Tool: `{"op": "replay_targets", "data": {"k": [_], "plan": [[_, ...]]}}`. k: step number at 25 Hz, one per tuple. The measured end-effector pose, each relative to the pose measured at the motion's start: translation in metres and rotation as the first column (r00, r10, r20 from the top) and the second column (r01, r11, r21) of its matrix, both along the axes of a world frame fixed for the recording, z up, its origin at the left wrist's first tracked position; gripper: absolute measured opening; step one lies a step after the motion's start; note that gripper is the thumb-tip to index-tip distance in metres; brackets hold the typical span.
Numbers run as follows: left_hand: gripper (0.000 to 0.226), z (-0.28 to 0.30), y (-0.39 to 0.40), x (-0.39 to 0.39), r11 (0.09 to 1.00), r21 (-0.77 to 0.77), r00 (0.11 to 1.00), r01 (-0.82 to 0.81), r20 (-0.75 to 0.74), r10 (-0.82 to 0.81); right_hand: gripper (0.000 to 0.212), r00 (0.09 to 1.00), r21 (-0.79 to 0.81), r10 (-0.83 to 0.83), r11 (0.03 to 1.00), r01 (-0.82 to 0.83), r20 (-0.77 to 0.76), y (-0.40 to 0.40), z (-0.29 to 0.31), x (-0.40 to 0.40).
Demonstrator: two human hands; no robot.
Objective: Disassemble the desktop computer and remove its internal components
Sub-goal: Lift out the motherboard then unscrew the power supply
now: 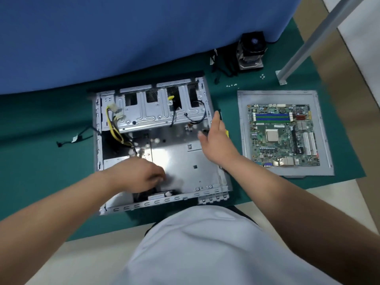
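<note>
The left hand [141, 173] reaches into the open computer case [185, 161] near the table's front edge, fingers curled, maybe holding something. The right hand [216, 140] spreads wide over the case's right wall.

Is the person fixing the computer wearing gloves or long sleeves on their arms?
No gloves and no long sleeves. The left hand and the right hand are both bare, and both forearms are uncovered all the way to the picture's edges. No watch, ring or bracelet shows. The only clothing in view is a light grey-white garment over the body.
</note>
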State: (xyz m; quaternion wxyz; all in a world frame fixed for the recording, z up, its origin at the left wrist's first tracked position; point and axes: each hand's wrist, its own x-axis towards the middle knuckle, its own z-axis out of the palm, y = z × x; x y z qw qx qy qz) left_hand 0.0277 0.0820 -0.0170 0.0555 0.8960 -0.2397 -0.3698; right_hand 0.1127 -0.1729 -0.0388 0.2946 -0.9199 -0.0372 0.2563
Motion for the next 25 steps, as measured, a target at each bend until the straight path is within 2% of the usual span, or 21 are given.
{"op": "replay_targets", "data": {"k": [2, 4, 6, 9, 10, 12, 15, 19, 25], "plan": [[0.037, -0.010, 0.013, -0.012, 0.979, 0.079, 0.979, 0.189, 0.061, -0.194, 0.085, 0.999, -0.059, -0.015, 0.998, 0.017, 0.043, 0.004, -0.002, -0.007], [0.036, -0.016, 0.026, -0.014, 0.972, 0.078, 0.945, 0.221, 0.230, -0.234, 0.091, 0.999, -0.047, -0.016, 0.999, 0.017, 0.029, -0.002, -0.002, -0.009], [0.034, -0.020, 0.035, -0.004, 0.985, -0.019, 0.892, 0.169, 0.428, -0.145, 0.098, 0.999, -0.022, 0.005, 1.000, -0.007, -0.050, -0.013, 0.004, -0.010], [0.053, -0.026, 0.048, 0.025, 0.992, -0.120, 0.779, -0.031, 0.619, 0.099, 0.104, 0.988, -0.023, 0.017, 1.000, -0.021, -0.151, -0.018, 0.014, -0.026], [0.061, -0.029, 0.051, 0.038, 0.988, -0.116, 0.761, -0.098, 0.631, 0.149, 0.105, 0.988, -0.034, 0.004, 0.999, -0.010, -0.157, -0.020, 0.015, -0.034], [0.076, -0.034, 0.053, 0.065, 0.977, -0.086, 0.783, -0.193, 0.587, 0.206, 0.103, 0.985, -0.041, -0.057, 0.998, 0.051, -0.165, -0.022, 0.017, -0.052], [0.093, -0.042, 0.039, 0.124, 0.979, -0.036, 0.819, -0.200, 0.542, 0.187, 0.098, 0.970, -0.100, -0.154, 0.985, 0.138, -0.185, -0.043, 0.010, -0.050], [0.099, -0.046, 0.039, 0.130, 0.983, 0.015, 0.816, -0.182, 0.560, 0.142, 0.099, 0.956, -0.198, -0.181, 0.971, 0.135, -0.232, -0.046, 0.013, -0.048], [0.101, -0.044, 0.038, 0.125, 0.966, 0.010, 0.813, -0.258, 0.542, 0.212, 0.097, 0.967, -0.187, -0.105, 0.980, 0.061, -0.231, -0.049, 0.015, -0.030]]}}
